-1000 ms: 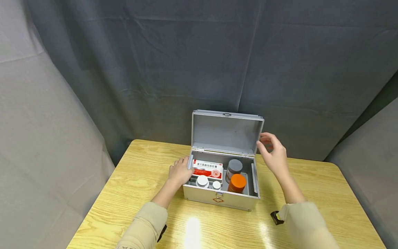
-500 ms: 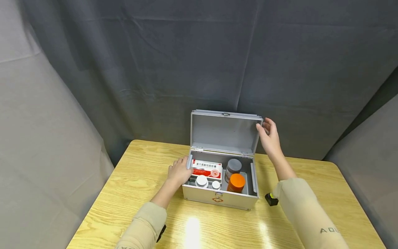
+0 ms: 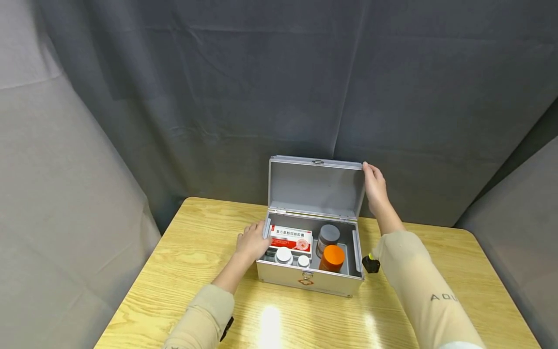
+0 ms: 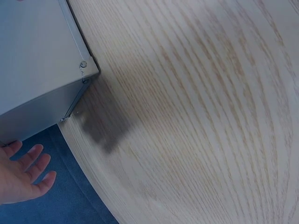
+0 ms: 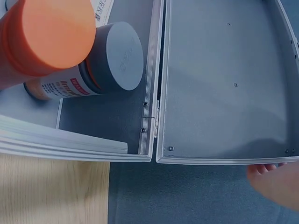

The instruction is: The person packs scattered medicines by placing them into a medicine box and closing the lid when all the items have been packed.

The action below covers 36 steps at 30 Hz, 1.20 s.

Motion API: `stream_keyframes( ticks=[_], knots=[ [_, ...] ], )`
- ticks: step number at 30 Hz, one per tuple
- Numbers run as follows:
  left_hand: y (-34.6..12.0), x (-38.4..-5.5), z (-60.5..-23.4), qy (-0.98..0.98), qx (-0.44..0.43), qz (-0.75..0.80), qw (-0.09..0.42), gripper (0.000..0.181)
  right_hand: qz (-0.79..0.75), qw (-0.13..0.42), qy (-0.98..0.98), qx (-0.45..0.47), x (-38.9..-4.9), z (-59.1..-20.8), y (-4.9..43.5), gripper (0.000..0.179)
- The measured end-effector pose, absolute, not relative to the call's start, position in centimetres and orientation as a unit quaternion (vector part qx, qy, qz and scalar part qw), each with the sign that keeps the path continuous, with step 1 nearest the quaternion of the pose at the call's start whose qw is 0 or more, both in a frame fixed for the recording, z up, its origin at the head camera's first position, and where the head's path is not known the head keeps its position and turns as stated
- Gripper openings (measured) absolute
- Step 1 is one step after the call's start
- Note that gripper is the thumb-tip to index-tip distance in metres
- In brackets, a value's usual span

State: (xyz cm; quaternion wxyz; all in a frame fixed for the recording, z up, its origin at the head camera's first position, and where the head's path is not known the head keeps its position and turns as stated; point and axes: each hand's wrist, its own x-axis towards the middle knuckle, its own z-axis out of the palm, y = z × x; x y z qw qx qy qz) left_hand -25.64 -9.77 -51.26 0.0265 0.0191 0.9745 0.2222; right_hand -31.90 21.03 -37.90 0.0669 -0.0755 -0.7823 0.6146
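A silver first-aid box (image 3: 301, 283) stands on the table, its lid (image 3: 316, 184) raised. My left hand (image 3: 253, 241) holds the box's left wall, thumb over the rim. In the left wrist view, the fingers (image 4: 39, 165) are spread along the outside; the thumb is hidden. Higher up, my right hand (image 3: 375, 186) grips the lid's upper right corner, some fingers behind it. Inside the box lie a red-and-white medicine carton (image 3: 290, 238), two white-capped bottles (image 3: 284, 255), a grey-lidded jar (image 5: 124, 56) and an orange-capped bottle (image 5: 58, 32).
Wooden table (image 3: 196, 242) surrounds the box, with its rear edge just behind. A dark grey curtain (image 3: 261, 87) hangs at the back, and lighter cloth (image 3: 65, 194) hangs at the left side.
My right hand has moved up along the lid's right edge to its upper corner and now grips it. The left hand and the box contents have stayed put.
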Motion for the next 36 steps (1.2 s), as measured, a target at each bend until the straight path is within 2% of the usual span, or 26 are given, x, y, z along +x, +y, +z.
stream_keyframes(
  ticks=[10, 31, 36],
  knots=[
    [-9.9, -25.6, -51.3, 0.976, 0.019, 0.217, 0.025, 0.062, 0.625, 0.056, -0.776, -0.065, -32.1, -38.5, 21.3, 0.069],
    [-9.8, -25.8, -51.1, 0.981, 0.023, 0.193, 0.013, 0.061, 0.615, 0.064, -0.784, -0.052, -30.6, -38.8, 21.2, 0.066],
    [-9.9, -25.7, -51.0, 0.981, 0.022, 0.192, 0.015, 0.059, 0.617, 0.08, -0.781, -0.048, -29.8, -39.0, 20.8, 0.061]
  ],
)
